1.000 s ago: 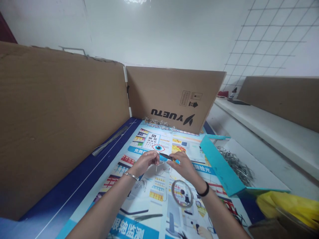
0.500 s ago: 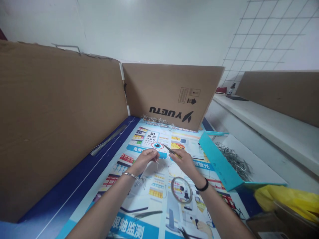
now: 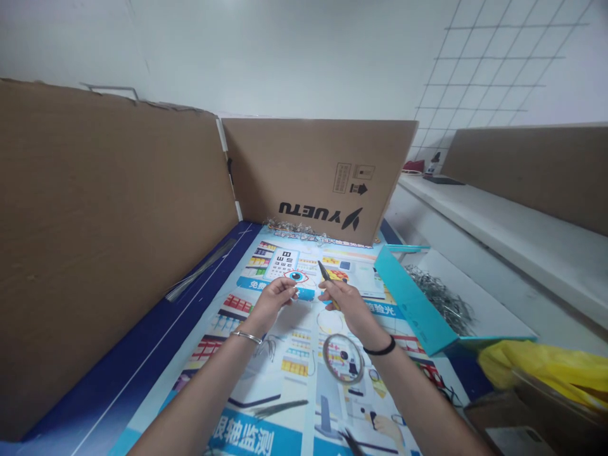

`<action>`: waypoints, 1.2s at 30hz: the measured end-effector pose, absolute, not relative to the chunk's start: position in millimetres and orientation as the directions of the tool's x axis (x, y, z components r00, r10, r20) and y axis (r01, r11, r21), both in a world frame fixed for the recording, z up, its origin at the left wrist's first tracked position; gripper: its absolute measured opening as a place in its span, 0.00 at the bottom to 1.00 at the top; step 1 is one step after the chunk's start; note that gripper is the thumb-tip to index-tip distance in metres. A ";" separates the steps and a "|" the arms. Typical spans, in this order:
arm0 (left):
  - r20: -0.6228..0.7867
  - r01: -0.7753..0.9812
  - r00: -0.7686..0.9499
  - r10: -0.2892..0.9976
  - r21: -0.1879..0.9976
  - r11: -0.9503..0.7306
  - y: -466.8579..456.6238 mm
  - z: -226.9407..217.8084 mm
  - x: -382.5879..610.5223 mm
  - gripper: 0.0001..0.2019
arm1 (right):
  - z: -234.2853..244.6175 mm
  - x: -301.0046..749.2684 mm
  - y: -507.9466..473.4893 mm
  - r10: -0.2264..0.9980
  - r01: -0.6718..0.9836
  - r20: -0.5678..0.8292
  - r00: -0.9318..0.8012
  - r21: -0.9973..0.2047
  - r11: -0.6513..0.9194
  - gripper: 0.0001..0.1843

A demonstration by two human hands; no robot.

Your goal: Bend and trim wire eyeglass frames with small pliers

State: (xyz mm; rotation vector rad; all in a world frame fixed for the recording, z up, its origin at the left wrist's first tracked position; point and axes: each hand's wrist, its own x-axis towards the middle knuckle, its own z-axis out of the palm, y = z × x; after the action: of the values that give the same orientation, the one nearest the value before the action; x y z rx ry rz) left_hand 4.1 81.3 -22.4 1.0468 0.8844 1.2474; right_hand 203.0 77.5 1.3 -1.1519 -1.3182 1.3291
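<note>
My left hand (image 3: 275, 300) is closed in a pinch above the printed poster sheet (image 3: 280, 342). It seems to hold a thin wire, of which only a faint bit shows at the fingertips. In my right hand (image 3: 345, 303) is a slim tool with dark pointed jaws and a touch of yellow on its handle, probably needle-nose pliers (image 3: 324, 271). The jaws point up and away, apart from the left hand. Below the right hand lies a round coil of wire (image 3: 342, 358). Small loops of wire (image 3: 268, 347) rest beside my left wrist.
To the right stands a teal box (image 3: 418, 304) holding a heap of wire pieces (image 3: 441, 301). Cardboard panels (image 3: 304, 164) wall the back and left. Wire strips (image 3: 202, 271) lie at left, a dark bundle (image 3: 280, 407) in front, another pointed tool (image 3: 350, 441) at the near edge, yellow plastic (image 3: 541, 367) at right.
The pliers have swung from pointing up-left near the left hand to more upright. The two hands are slightly farther apart at the fingertips. The camera view has shifted a little.
</note>
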 end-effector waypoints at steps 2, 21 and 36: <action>0.031 -0.283 0.119 0.992 0.959 0.004 79.6 -20.1 6.3 0.14 | 1.4 200.6 75.8 0.987 -0.010 -0.023 -0.158 -1.000 -0.025 0.21; 0.129 0.235 0.133 0.983 0.959 -0.158 85.6 -33.8 4.9 0.18 | 2.8 198.2 74.9 0.946 -0.119 0.084 -0.312 -0.992 0.048 0.20; 0.372 0.378 0.374 0.850 0.775 -0.506 75.9 -19.2 8.7 0.09 | 4.3 191.1 67.7 0.890 -0.211 0.020 -0.456 -0.974 -0.086 0.19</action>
State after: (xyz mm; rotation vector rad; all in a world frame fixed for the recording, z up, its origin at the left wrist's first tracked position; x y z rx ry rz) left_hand 8.7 75.9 -19.2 2.0529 1.0543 1.0474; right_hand 191.1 67.7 4.3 -0.7980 -1.3436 1.6721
